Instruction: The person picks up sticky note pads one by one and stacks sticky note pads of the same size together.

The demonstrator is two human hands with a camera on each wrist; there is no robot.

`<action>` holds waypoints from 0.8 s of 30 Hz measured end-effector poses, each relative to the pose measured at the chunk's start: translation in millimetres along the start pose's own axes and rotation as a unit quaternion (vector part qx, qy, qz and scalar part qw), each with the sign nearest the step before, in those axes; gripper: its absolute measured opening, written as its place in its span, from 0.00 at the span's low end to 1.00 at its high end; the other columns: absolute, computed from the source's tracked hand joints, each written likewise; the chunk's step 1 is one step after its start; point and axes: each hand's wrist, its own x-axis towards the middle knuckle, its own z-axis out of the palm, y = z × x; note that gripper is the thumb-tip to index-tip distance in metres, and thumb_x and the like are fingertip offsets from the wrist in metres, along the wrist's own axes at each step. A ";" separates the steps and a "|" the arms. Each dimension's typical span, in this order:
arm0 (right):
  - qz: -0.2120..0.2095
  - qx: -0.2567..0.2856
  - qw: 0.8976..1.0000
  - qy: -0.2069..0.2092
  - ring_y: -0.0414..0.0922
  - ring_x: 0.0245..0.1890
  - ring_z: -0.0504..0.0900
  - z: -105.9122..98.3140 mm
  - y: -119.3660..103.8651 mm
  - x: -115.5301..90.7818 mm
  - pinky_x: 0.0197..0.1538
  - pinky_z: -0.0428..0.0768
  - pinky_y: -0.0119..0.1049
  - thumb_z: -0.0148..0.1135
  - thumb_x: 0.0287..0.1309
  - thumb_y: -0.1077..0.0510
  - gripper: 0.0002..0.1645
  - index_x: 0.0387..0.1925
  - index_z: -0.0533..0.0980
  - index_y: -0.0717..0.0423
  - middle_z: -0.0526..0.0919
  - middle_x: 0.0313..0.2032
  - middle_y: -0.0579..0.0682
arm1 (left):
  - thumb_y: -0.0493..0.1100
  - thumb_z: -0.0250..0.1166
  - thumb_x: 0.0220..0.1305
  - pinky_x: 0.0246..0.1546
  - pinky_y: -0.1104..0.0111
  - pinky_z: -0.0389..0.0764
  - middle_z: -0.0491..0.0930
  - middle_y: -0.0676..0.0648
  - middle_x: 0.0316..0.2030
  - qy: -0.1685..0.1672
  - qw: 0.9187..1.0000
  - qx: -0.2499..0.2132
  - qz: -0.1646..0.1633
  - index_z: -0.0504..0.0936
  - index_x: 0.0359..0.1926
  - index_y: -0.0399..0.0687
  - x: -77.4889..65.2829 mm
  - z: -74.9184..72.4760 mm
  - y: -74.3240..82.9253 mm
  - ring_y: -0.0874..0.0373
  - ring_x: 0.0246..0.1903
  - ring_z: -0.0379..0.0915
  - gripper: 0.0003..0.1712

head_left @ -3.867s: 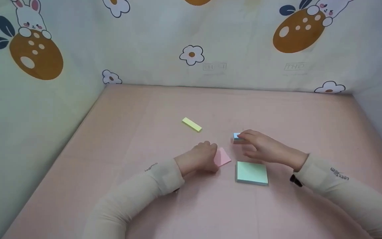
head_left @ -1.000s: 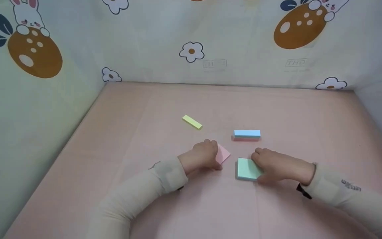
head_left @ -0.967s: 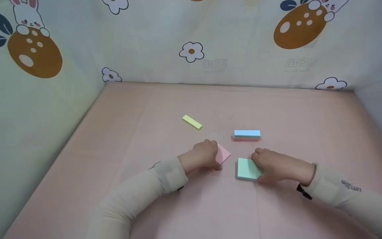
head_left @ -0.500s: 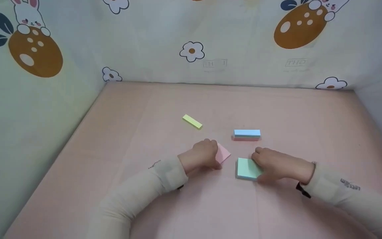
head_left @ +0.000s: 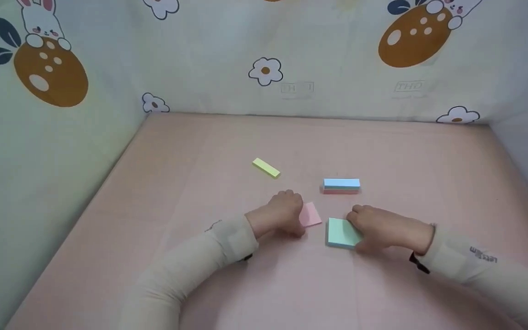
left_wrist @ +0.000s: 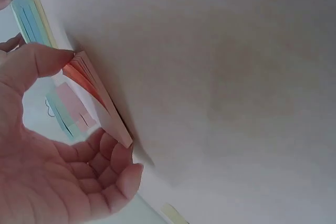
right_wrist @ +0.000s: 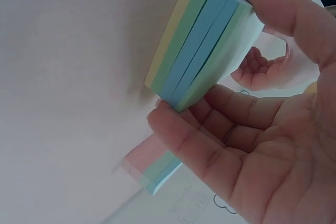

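Observation:
My left hand (head_left: 280,214) pinches a small pink sticky-note pad (head_left: 310,215) between thumb and fingertips, just above or on the table. In the left wrist view the pad (left_wrist: 116,121) stands on edge, its top sheet bowed away from an orange-red layer. To its right, my right hand (head_left: 383,227) grips a square stack of sticky-note pads (head_left: 341,233) with thumb and fingers at opposite sides. Its layers (right_wrist: 194,51) show green, blue, green and yellow in the right wrist view. My fingers cover the stack's right part.
Behind my right hand lies a narrow stack (head_left: 341,184), blue on top and pink at the bottom. A thin yellow strip pad (head_left: 266,168) lies farther left. The pink table (head_left: 227,137) is bounded by patterned cloth walls (head_left: 208,64) at the back and sides.
From the narrow blue-topped stack, my right hand has come back to the green-topped stack and taken hold of it. The pink pad has turned slightly in my left hand.

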 end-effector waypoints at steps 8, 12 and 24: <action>0.001 0.010 1.000 -0.011 0.45 0.33 0.70 0.0 -0.5 0.2 0.42 0.73 0.42 0.68 0.43 0.59 0.29 0.47 0.70 0.68 0.72 0.34 0.51 | 0.50 0.68 0.49 0.41 0.67 0.69 0.69 0.47 0.41 -0.020 0.989 0.119 0.090 0.69 0.54 0.41 6.8 -3.1 -4.4 0.56 0.40 0.62 0.33; 0.007 0.022 1.000 -0.016 0.46 0.36 0.71 0.1 -1.7 -1.2 0.44 0.73 0.44 0.68 0.43 0.58 0.32 0.50 0.69 0.69 0.73 0.37 0.53 | 0.50 0.67 0.50 0.42 0.67 0.68 0.69 0.47 0.42 -0.029 0.985 0.135 0.104 0.68 0.56 0.43 9.0 -3.2 -6.1 0.56 0.41 0.62 0.33; -0.007 0.026 1.000 -0.004 0.48 0.41 0.72 -7.0 -1.5 -8.2 0.48 0.72 0.47 0.69 0.44 0.56 0.37 0.55 0.65 0.68 0.73 0.44 0.57 | 0.47 0.68 0.50 0.39 0.68 0.70 0.69 0.47 0.40 -0.057 0.987 0.133 0.074 0.69 0.53 0.43 7.1 -10.1 -1.2 0.56 0.39 0.64 0.30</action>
